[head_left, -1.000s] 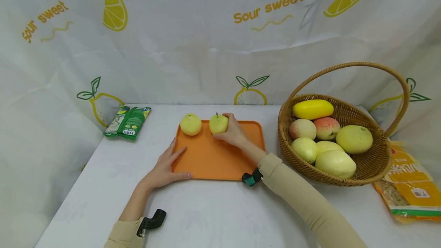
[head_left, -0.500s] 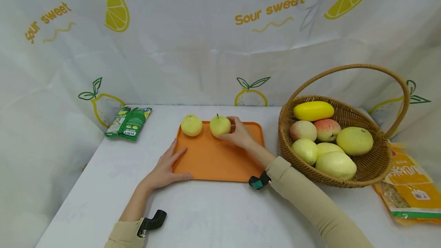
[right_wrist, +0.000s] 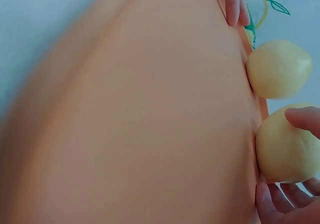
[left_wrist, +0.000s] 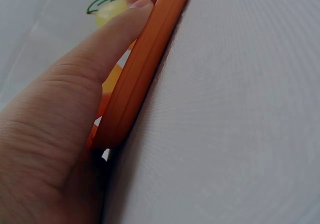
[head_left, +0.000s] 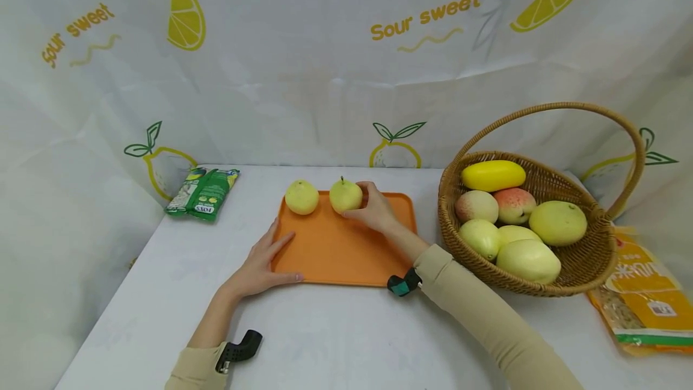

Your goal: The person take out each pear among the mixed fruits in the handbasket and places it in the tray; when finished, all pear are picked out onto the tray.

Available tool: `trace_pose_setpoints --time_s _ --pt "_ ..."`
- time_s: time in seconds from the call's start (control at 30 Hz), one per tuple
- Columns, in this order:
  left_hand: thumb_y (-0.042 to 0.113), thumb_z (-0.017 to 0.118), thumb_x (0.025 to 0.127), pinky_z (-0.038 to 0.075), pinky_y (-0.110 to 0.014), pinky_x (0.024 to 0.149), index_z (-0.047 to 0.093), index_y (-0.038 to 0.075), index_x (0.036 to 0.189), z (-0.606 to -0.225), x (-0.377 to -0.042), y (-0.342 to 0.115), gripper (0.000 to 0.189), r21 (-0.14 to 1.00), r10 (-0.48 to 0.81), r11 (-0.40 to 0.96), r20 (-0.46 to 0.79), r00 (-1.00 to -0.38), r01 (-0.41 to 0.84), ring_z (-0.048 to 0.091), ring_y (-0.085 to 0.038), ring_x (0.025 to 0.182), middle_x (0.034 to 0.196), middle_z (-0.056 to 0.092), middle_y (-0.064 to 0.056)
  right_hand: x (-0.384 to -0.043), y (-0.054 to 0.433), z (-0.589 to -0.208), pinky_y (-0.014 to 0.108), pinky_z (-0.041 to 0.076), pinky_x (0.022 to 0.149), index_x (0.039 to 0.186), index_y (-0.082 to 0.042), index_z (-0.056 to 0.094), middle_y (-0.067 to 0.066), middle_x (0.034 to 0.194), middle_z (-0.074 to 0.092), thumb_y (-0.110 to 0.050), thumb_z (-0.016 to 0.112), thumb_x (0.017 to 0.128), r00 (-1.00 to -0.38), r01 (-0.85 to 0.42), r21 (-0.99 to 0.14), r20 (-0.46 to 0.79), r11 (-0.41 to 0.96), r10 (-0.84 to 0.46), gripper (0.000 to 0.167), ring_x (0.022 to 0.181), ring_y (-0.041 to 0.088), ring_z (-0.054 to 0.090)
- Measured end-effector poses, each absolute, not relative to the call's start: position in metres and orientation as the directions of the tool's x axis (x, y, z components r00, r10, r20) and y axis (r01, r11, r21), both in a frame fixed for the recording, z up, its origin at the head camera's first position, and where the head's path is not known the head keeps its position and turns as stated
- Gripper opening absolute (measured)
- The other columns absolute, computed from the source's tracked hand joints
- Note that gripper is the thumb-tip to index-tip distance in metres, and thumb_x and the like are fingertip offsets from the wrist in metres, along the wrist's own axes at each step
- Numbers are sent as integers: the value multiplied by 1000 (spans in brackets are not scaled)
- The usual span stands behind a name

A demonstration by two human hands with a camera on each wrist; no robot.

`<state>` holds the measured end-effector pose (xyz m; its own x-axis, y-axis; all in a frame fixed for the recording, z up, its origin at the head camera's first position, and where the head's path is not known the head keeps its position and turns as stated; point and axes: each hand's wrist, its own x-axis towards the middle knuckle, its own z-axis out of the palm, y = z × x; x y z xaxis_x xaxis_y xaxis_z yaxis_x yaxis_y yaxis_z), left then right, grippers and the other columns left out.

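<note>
You're cupping the stemmed pear (head_left: 344, 198) with your right hand (head_left: 375, 209), digits bending round it, one lying over its side and others tucking beneath in the right wrist view; the hold is looking fairly loose. That pear is sitting at the far edge of the orange tray (head_left: 346, 257), near the middle; whether its full weight is resting there, you're not showing us clearly. Your left hand (head_left: 261, 263) is steadying the tray's near-left corner, fingers spreading over the rim, thumb lying along the front, gripping no fruit.

So where are you standing? One pale round fruit (head_left: 301, 198) is already occupying the far-left corner, untouched, a gap separating it from the pear. The second placement is seemingly all but done, with letting go still remaining. Over on your right, the wicker basket (head_left: 449, 230) is holding plenty more fruit (head_left: 527, 260), and the tray's near part is lying bare.
</note>
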<state>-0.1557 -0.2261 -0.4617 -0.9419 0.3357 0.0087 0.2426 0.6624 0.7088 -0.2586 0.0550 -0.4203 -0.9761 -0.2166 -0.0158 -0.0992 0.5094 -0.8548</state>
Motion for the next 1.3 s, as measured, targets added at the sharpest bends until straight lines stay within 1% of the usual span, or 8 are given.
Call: trace_pose_setpoints --time_s 0.13,0.3,0.47,0.7,0.9,1.13,1.2,1.3 --pt "50 80 75 9 -66 110 35 13 153 -461 -156 -224 97 712 340 659 6 -940 243 1 -39 146 163 -4 -9 -257 58 -421 45 42 100 144 -3 35 17 143 44 -17 81 80 -977 -89 -856 -23 509 -211 80 124 31 49" --pt "49 80 76 9 -66 110 35 12 153 -460 -157 -223 97 707 347 663 4 -938 248 1 -39 146 163 -4 -10 -250 65 -420 46 41 102 145 -5 34 16 145 43 -17 81 81 -978 -52 -885 -48 462 -203 80 126 31 48" --pt "50 80 76 8 -66 110 34 13 153 -460 -157 -222 97 708 346 663 -1 -938 243 0 -39 146 163 -5 -9 -239 75 -416 47 39 105 146 -5 35 16 147 41 -16 78 84 -976 -29 -904 -66 427 -206 76 131 33 44" --pt "50 79 76 7 -67 110 33 14 153 -461 -157 -221 97 710 346 664 -12 -938 236 0 -40 146 163 -5 -10 -222 93 -414 49 37 107 145 -7 36 15 148 39 -15 75 86 -970 4 -915 -102 403 -222 72 133 34 41" --pt "50 79 77 7 -67 109 35 13 153 -462 -157 -224 96 694 338 679 -2 -941 242 1 -42 146 163 -4 -12 -203 105 -407 50 35 107 145 -5 36 15 149 37 -11 73 87 -953 -30 -928 -86 371 -290 69 133 37 39" --pt "49 79 77 7 -68 109 35 13 152 -463 -156 -226 95 696 337 675 3 -941 244 2 -43 146 163 -4 -12 -181 118 -395 55 36 104 142 0 39 21 147 37 -9 69 90 -918 -124 -933 -21 339 -395 61 129 42 41" --pt "49 79 77 8 -68 108 35 13 153 -463 -156 -226 95 698 339 673 2 -941 244 2 -43 145 163 -4 -12 -175 122 -391 56 37 103 142 -1 39 21 147 37 -11 68 91 -904 -155 -927 -6 342 -427 60 129 43 40" --pt "48 79 77 8 -68 108 35 13 153 -463 -156 -227 94 697 339 673 5 -941 246 2 -44 145 163 -4 -12 -166 130 -382 54 37 104 142 -7 40 17 148 36 -14 68 92 -888 -161 -919 -24 361 -459 58 131 41 39"
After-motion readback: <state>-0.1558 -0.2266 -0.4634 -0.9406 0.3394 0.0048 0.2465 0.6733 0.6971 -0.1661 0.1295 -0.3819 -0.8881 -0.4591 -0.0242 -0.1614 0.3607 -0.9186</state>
